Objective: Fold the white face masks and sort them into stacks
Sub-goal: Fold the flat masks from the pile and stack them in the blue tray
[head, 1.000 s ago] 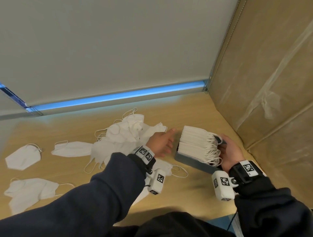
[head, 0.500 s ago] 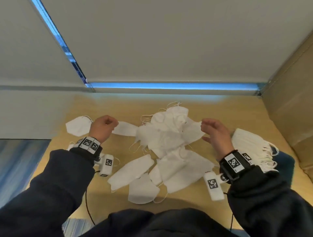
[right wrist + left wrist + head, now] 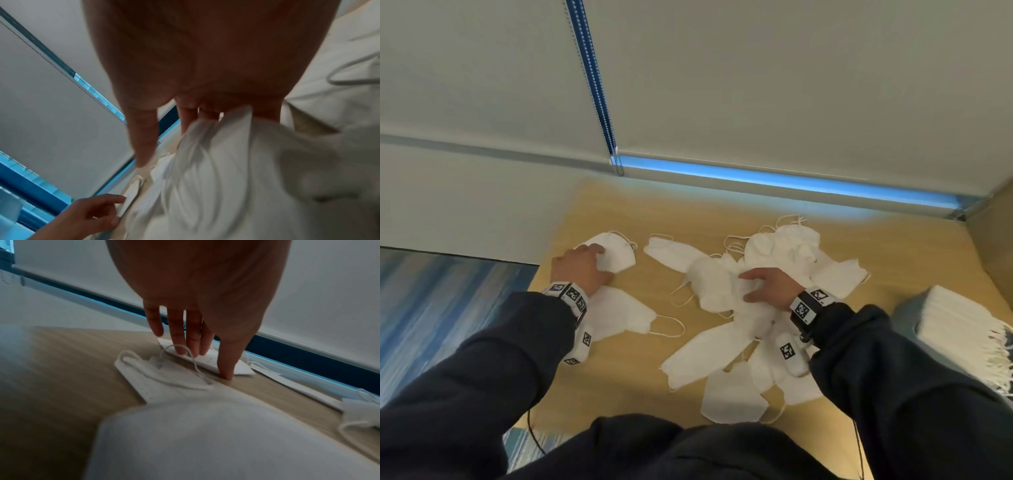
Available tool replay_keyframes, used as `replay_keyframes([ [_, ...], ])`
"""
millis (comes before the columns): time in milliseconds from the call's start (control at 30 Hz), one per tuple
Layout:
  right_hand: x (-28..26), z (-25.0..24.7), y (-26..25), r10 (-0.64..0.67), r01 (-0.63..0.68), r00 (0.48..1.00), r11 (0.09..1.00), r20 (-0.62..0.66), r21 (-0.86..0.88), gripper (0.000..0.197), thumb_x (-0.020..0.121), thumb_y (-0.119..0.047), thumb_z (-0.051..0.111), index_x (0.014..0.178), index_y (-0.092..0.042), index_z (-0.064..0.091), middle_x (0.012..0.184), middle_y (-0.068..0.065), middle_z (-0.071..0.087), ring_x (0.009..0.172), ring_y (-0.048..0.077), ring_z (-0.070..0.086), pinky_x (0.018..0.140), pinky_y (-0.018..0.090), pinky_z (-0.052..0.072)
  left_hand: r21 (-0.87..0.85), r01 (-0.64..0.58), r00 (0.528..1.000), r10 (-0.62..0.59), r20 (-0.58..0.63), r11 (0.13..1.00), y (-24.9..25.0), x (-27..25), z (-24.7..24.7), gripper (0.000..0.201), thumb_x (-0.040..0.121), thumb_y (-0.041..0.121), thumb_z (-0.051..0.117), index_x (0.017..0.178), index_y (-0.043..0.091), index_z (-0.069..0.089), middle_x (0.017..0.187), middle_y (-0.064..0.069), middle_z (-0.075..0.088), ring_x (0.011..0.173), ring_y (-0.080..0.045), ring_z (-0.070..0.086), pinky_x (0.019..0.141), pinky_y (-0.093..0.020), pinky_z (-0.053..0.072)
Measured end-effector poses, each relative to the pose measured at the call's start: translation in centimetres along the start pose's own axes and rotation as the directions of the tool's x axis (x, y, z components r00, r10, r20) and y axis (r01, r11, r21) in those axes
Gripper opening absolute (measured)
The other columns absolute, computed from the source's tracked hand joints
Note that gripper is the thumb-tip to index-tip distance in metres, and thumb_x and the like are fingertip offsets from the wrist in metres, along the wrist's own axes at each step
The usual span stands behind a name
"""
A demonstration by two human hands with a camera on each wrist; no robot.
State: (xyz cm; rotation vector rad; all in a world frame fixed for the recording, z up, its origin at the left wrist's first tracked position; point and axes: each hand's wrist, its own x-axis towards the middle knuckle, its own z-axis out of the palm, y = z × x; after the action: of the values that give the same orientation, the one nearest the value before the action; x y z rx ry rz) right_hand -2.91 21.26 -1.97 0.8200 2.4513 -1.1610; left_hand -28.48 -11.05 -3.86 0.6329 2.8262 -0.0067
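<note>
- Left hand flat, fingers straight, pressing a mask at the bench's far-left.
- Right hand clutching a mask from the pile.
- Stack far right.

The head view is evenly and softly lit, with a bright blue glowing strip along the back edge of the wooden table that tints the wood near it. Shadows are faint and soft under the sleeves. Straight lines bend toward the edges from the wide lens, and the picture is slightly soft all over. Both wrist views are dimmer. The left hand looms dark and backlit, and the nearest mask is a blur. In the right wrist view, the right hand is shadowed and the white masks smear with motion.
</note>
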Motion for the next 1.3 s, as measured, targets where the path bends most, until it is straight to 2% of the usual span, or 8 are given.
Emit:
replay_keyframes([
  [167, 0.6, 1.2, -3.2, -0.018, -0.023, 0.992, 0.944, 0.122, 0.33, 0.019, 0.092, -0.026, 0.073, 0.111, -0.024, 0.075, 0.11, 0.001, 0.075, 0.088, 0.009, 0.069, 0.076, 0.025, 0.054, -0.136, -0.01, 0.999, 0.016, 0.041, 0.991, -0.9, 1.6, -0.4, 0.053, 0.082, 0.064, 0.065, 0.126, 0.035, 0.063, 0.132, 0.002, 0.057, 0.121, -0.024, 0.056, 0.102, -0.042, 0.044],
  [267, 2.3, -1.4, -2.2, 0.098, -0.037, 0.945, 0.98, -0.312, 0.196, 0.013, 0.09, -0.022, 0.07, 0.101, -0.028, 0.074, 0.106, 0.001, 0.076, 0.1, 0.026, 0.071, 0.084, 0.037, 0.056, -0.162, 0.019, 0.999, -0.023, -0.024, 0.987, -2.0, 2.8, -0.6, 0.053, 0.082, 0.053, 0.074, 0.128, 0.03, 0.061, 0.136, -0.005, 0.049, 0.123, -0.032, 0.051, 0.1, -0.045, 0.045],
  [433, 5.3, -4.5, 0.4, 0.26, -0.357, 0.888, 0.909, -0.378, -0.213, 0.084, 0.063, -0.068, 0.07, 0.133, -0.025, 0.054, 0.122, 0.006, 0.063, 0.111, 0.032, 0.063, 0.09, 0.04, 0.052, -0.312, 0.128, 0.986, -0.085, 0.145, 0.942, -2.6, 3.9, -1.4, 0.086, 0.071, 0.039, 0.089, 0.143, 0.02, 0.045, 0.135, -0.017, 0.053, 0.116, -0.041, 0.058, 0.096, -0.046, 0.049],
  [533, 6.2, -4.4, 1.1, 0.342, -0.425, 0.85, 0.895, -0.399, -0.138, 0.095, 0.069, -0.054, 0.083, 0.147, -0.022, 0.039, 0.134, 0.01, 0.056, 0.123, 0.036, 0.056, 0.102, 0.048, 0.047, -0.326, 0.069, 0.99, -0.023, 0.141, 0.943, -1.9, 3.3, -3.1, 0.049, 0.08, 0.035, 0.082, 0.122, 0.014, 0.068, 0.112, -0.012, 0.072, 0.099, -0.033, 0.067, 0.078, -0.034, 0.05],
  [700, 5.7, -5.1, -0.9, 0.23, -0.191, 0.88, 0.972, -0.415, 0.135, 0.056, 0.072, -0.056, 0.078, 0.088, -0.003, 0.067, 0.081, 0.009, 0.059, 0.082, 0.031, 0.056, 0.071, 0.036, 0.041, -0.74, -0.099, 0.993, 0.118, -0.028, 0.665, 2.1, -1.8, -6.7, 0.013, 0.091, 0.033, 0.073, 0.102, 0.026, 0.073, 0.094, 0.008, 0.07, 0.088, -0.016, 0.065, 0.071, -0.032, 0.048],
  [767, 4.3, -5.9, -2.1, 0.183, -0.104, 0.892, 0.973, -0.414, 0.206, 0.068, 0.065, -0.059, 0.077, 0.088, 0.004, 0.068, 0.083, 0.02, 0.068, 0.08, 0.041, 0.062, 0.073, 0.048, 0.052, -0.827, -0.177, 0.956, 0.294, -0.014, 0.533, 5.1, -4.1, -6.4, 0.021, 0.091, 0.03, 0.074, 0.112, 0.024, 0.073, 0.109, 0.012, 0.069, 0.098, -0.007, 0.064, 0.08, -0.03, 0.05],
  [933, -0.3, -9.1, -5.7, 0.136, 0.001, 0.921, 0.936, -0.364, 0.352, 0.036, 0.082, -0.022, 0.081, 0.094, 0.009, 0.067, 0.082, 0.008, 0.064, 0.073, 0.02, 0.057, 0.066, 0.031, 0.045, -0.349, -0.588, 0.685, 0.679, 0.264, 0.73, 11.0, -5.6, 1.0, 0.038, 0.09, 0.036, 0.071, 0.126, 0.022, 0.071, 0.166, 0.005, 0.025, 0.15, -0.019, 0.026, 0.119, -0.04, 0.03],
  [1300, -6.4, -7.0, -4.9, 0.288, -0.047, 0.951, 0.503, -0.116, 0.863, 0.033, 0.09, 0.007, 0.063, 0.12, -0.006, 0.065, 0.115, 0.015, 0.072, 0.098, 0.034, 0.073, 0.062, 0.039, 0.064, -0.426, -0.271, 0.926, 0.355, 0.131, 0.863, 4.6, -1.4, -3.6, 0.031, 0.09, 0.034, 0.073, 0.117, 0.018, 0.073, 0.106, 0.001, 0.067, 0.1, -0.023, 0.063, 0.079, -0.032, 0.043],
])
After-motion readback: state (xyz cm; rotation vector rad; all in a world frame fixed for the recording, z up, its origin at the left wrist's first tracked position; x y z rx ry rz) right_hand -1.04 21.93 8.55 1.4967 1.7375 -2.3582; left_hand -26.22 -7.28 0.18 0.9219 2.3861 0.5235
